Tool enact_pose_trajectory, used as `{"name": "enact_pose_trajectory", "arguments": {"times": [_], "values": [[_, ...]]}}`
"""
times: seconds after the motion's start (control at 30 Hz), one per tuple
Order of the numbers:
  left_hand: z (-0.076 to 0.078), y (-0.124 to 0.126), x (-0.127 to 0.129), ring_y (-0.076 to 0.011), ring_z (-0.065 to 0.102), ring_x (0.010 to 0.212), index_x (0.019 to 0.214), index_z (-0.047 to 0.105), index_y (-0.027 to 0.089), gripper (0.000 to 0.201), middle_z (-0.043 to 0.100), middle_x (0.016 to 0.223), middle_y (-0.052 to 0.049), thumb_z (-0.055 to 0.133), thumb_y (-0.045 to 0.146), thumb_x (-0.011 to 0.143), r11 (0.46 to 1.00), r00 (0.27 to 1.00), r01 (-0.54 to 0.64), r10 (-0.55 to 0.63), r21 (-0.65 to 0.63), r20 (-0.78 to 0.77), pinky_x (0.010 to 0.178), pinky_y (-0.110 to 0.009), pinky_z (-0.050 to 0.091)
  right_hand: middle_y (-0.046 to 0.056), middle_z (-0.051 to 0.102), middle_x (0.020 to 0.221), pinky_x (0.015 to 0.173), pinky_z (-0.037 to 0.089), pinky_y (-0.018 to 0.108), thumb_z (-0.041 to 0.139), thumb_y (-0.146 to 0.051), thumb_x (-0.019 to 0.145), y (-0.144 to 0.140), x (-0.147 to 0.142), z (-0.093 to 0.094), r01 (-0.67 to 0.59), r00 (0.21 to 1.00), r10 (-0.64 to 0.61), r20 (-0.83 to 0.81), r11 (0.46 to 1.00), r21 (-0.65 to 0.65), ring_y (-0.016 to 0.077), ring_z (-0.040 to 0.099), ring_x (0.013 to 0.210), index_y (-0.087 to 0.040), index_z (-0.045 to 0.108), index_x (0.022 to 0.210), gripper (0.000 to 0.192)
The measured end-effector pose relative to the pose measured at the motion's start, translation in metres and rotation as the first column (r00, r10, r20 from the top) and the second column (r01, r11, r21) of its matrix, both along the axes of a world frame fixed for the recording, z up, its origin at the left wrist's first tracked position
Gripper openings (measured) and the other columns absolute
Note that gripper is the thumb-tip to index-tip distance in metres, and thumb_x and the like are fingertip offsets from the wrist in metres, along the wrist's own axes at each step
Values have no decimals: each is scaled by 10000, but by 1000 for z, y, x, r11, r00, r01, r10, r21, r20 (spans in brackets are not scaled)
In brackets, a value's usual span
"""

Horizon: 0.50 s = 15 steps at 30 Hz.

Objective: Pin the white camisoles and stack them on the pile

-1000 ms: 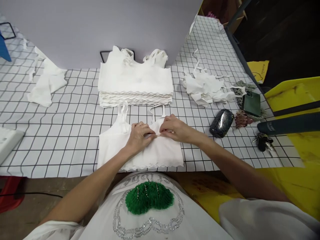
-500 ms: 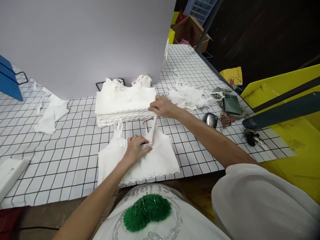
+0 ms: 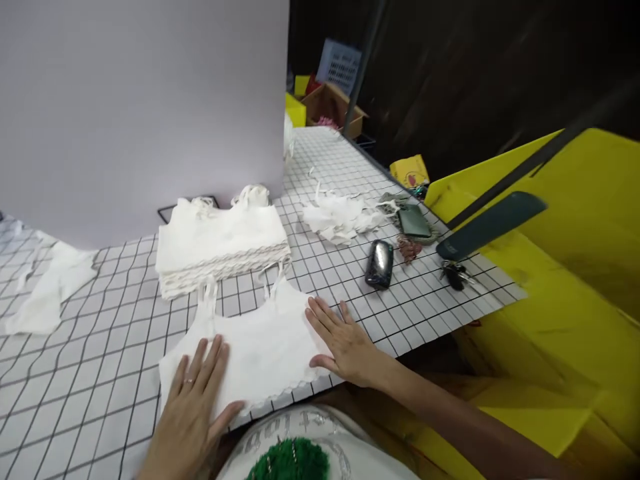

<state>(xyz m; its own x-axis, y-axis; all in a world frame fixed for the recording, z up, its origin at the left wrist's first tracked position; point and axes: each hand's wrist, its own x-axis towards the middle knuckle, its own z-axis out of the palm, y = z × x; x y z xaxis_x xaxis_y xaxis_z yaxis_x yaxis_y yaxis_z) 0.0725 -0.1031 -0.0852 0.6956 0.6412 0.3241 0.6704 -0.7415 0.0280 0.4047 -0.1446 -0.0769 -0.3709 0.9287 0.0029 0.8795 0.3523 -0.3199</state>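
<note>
Fingers of left hand (image 3: pixel 193 407) and right hand (image 3: pixel 345 341): spread flat, gripping nothing, pressing top (image 3: pixel 250 340) at worktop (image 3: pixel 100 373) near edge. Top lies smoothed, apart from stack (image 3: pixel 220 250) behind; stacking seemingly left

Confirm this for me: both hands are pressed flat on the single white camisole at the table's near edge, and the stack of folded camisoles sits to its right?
Not quite. The head view shows the left hand and right hand flat on the white camisole, but the stack of folded camisoles sits behind it, nearer the backdrop, not to its right.
</note>
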Motion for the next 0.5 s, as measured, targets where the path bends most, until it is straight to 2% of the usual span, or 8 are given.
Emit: {"name": "enact_pose_trajectory", "arguments": {"times": [0.03, 0.1, 0.17, 0.2, 0.3, 0.33, 0.43, 0.5], "values": [[-2, 3, -3, -328, 264, 1527, 1619, 211, 166, 782, 365, 1620, -135, 443, 553, 981, 1000, 1000, 15, -15, 16, -1, 1266, -490, 148, 165, 298, 1632, 1180, 316, 632, 489, -587, 980, 7, 12, 2, 29, 999, -29, -39, 1000, 6, 330, 262, 1529, -198, 294, 1585, 745], [-3, 11, -2, -312, 257, 1531, 1623, 207, 198, 740, 356, 1627, -115, 459, 481, 987, 999, 999, 35, -35, 11, 27, 1272, -482, 139, 164, 499, 1517, 1130, 425, 545, 447, -506, 1023, 33, 36, 11, 124, 979, -113, -172, 991, 53, 291, 442, 1434, -188, 477, 1476, 555], [4, 19, 7, -307, 231, 1539, 1626, 192, 227, 709, 332, 1639, -106, 468, 395, 994, 999, 995, 31, -29, -24, 95, 1273, -506, 128, 153, 683, 1256, 1036, 512, 456, 450, -367, 1035, 71, 57, 22, 302, 913, -257, -317, 947, 104, 250, 615, 1216, -163, 643, 1249, 354], [9, 22, 13, -309, 217, 1542, 1627, 183, 242, 698, 315, 1647, -102, 464, 362, 1000, 999, 990, 20, -14, -43, 138, 1271, -526, 126, 136, 718, 1114, 997, 528, 441, 491, -307, 1012, 91, 66, 26, 415, 862, -355, -362, 904, 102, 242, 651, 1100, -162, 685, 1112, 262], [27, 30, 26, -318, 217, 1540, 1623, 180, 295, 680, 295, 1657, -81, 466, 319, 1007, 999, 971, 27, -17, -38, 238, 1257, -582, 146, 168, 692, 1010, 1001, 483, 524, 617, -212, 908, 147, 87, 33, 563, 778, -477, -409, 818, 117, 300, 614, 1083, -139, 669, 871, 97], [32, 33, 27, -320, 229, 1536, 1621, 184, 314, 684, 304, 1654, -71, 480, 309, 1004, 999, 968, 41, -34, -24, 249, 1253, -589, 165, 164, 689, 952, 981, 486, 531, 646, -205, 880, 162, 93, 35, 590, 752, -498, -431, 800, 105, 306, 615, 1053, -144, 647, 800, 100], [42, 41, 18, -321, 318, 1504, 1605, 223, 371, 695, 383, 1619, -39, 525, 293, 985, 998, 962, 56, -54, 0, 266, 1222, -594, 284, 98, 651, 762, 811, 546, 443, 642, -252, 875, 197, 112, 49, 645, 652, -526, -546, 764, 35, 247, 625, 828, -172, 580, 695, 206], [45, 46, 6, -322, 424, 1449, 1564, 326, 411, 636, 462, 1571, -19, 549, 326, 975, 999, 950, 11, 4, -47, 311, 1112, -542, 480, 56, 626, 727, 688, 543, 361, 575, -324, 918, 215, 125, 73, 668, 566, -504, -652, 744, 5, 195, 594, 706, -182, 581, 745, 224]]}}
